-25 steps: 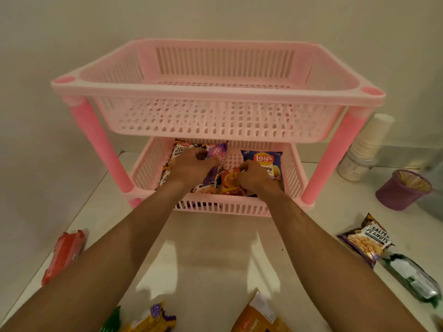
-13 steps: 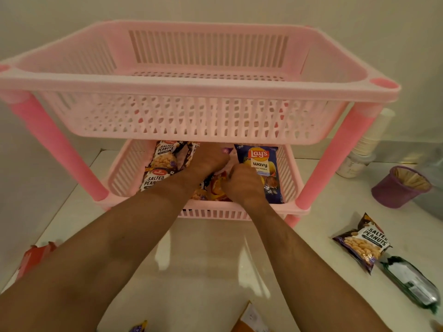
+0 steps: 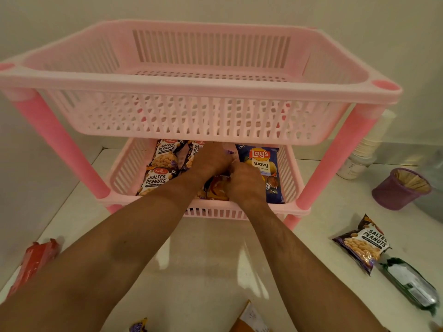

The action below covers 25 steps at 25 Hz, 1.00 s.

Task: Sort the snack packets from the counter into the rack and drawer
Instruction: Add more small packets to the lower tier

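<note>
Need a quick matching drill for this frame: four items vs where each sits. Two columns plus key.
1. blue Lay's wavy chips bag
2. flat red packet
3. purple ribbed cup
4. salted peanuts pouch lying alone

A. counter, far left
B. counter right, beside a dark green packet
C. pink rack's lower tray, right side
D. counter, far right, past the rack's leg

Pairs: 1-C, 2-A, 3-D, 4-B

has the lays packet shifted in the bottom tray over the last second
No. The Lay's packet still lies flat at the right end of the lower tray, beside its right wall. Only the head camera moved closer.
</note>
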Each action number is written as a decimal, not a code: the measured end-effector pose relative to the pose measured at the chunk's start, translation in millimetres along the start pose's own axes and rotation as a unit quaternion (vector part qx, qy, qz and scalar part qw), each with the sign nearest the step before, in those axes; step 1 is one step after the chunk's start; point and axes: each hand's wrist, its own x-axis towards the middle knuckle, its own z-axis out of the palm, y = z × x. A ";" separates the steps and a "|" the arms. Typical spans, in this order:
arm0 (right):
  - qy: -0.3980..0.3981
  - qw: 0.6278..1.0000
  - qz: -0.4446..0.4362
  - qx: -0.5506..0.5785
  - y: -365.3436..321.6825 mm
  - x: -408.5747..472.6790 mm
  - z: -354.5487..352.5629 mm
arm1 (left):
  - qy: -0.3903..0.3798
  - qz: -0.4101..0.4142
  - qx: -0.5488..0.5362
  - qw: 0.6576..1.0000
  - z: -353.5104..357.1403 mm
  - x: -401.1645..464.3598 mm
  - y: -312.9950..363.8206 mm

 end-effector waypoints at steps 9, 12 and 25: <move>-0.034 0.997 0.015 -0.068 24.7 20.9 -11.5 | -0.063 0.067 0.135 0.987 -3.4 -8.9 -7.2; -0.076 0.988 -0.074 -0.109 48.9 31.3 -18.1 | -0.027 0.078 0.118 0.990 -1.2 -7.0 -12.1; -0.040 0.997 -0.061 0.015 32.7 6.9 -46.4 | 0.109 0.101 -0.018 0.989 -47.3 -74.4 -33.8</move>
